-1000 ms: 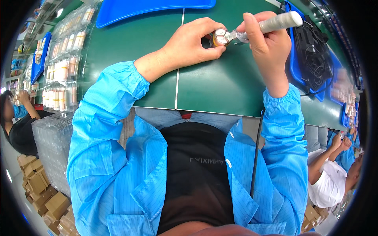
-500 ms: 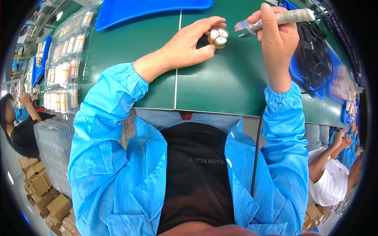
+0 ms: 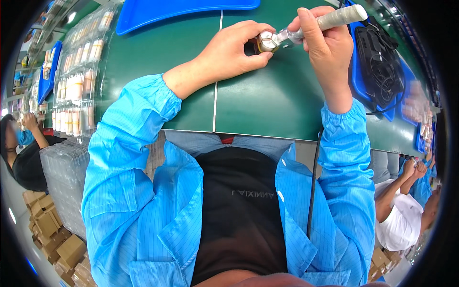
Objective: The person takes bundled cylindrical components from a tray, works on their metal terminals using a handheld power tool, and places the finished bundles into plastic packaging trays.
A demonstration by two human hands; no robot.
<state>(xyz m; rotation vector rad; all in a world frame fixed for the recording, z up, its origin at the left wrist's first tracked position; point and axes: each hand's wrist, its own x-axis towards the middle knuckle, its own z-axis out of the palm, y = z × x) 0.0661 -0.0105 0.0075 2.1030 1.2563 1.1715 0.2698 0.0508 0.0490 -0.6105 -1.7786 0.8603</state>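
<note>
My left hand (image 3: 226, 51) curls its thumb and fingers around a small bundle of white-topped cylinders (image 3: 267, 42), which look like battery cells, standing on the green table. A yellow band showed around the bundle in the earlier view. In my right hand (image 3: 329, 48) is a hand tool with a tape-wrapped grey handle (image 3: 342, 17) and a flat metal tip. The handle points up to the right, and the tip meets or overlaps the right side of the bundle's top. Whether it presses on the cells I cannot tell.
A blue tray (image 3: 186, 14) lies at the table's far edge. To the left, clear plastic trays (image 3: 75, 88) hold several banded cell bundles. At right, black cables and a dark device (image 3: 380, 67) sit in a blue bin. Co-workers sit at both sides, near cardboard boxes (image 3: 71, 251).
My right hand has moved the tool left, bringing its tip from apart to the bundle's top. My left hand has closed in around the cells, which now sit slightly higher.
</note>
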